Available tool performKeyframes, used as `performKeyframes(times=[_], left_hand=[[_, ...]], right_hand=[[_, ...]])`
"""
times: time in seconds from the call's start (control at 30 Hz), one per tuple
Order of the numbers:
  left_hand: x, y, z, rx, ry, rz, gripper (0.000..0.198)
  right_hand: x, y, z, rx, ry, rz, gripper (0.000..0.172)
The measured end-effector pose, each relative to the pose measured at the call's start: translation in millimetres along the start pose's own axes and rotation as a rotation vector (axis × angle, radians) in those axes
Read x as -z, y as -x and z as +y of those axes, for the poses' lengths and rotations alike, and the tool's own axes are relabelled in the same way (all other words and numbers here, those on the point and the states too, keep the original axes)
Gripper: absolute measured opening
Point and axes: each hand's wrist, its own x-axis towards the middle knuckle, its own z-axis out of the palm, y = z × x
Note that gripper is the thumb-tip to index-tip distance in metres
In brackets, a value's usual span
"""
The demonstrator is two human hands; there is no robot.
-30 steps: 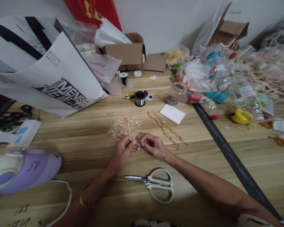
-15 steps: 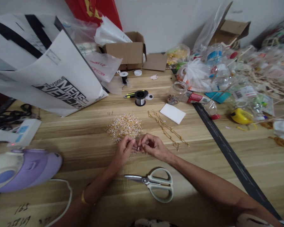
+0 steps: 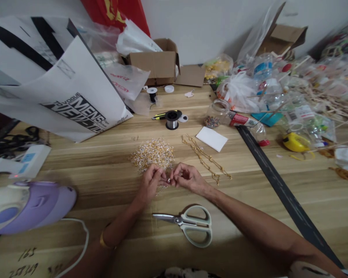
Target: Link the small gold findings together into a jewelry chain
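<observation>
My left hand [image 3: 153, 181] is closed in a pinch, and a short length of silver chain [image 3: 161, 190] hangs below its fingers. Facing it, my right hand [image 3: 188, 178] is pinched too, its fingertips at a small shiny silver piece [image 3: 168, 180] between the hands. The piece is too small to name, and what lies inside the right fingers is hidden. Just beyond my hands spreads a pile of gold and silver links [image 3: 153, 153]. Gold chains [image 3: 205, 158] lie to the right. Closer to me rest scissors [image 3: 188, 224] with pale handles, blades pointing left.
A wire spool [image 3: 172, 120], a white card [image 3: 211, 139] and a jar of beads [image 3: 216, 114] stand beyond the pile. A large white bag [image 3: 75, 88] and a purple appliance [image 3: 43, 208] with a cord are at left. Bottles and sticks crowd the right.
Both hands stay nearly in place over the table. The left fingers have shifted slightly, and more of the silver chain shows below them.
</observation>
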Motion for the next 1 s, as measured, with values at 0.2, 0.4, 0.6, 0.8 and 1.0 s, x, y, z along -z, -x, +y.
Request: performKeyframes(times=[0.2,0.4,0.6,0.8,1.0], left_hand=[[-2.0,0.3,5.0,0.046,0.038,0.012,0.033],[0.0,-0.6,6.9,0.052,0.114,-0.067,0.026],[3.3,-3.2,2.4,0.036,0.202,-0.097,0.023],[4.3,-2.7,3.6,0.011,0.197,-0.110,0.021],[1.8,-0.3,10.1,-0.066,0.006,-0.095,0.018]], right_hand=[[0.5,-1.1,1.1,0.005,-0.001,0.017,0.025],[0.3,-1.4,1.5,-0.008,0.007,0.053,0.025],[1.0,1.3,5.5,0.054,0.092,0.050,0.022],[1.4,2.5,6.1,0.105,0.177,0.064,0.021],[2.1,3.9,1.1,0.242,0.462,0.099,0.011]])
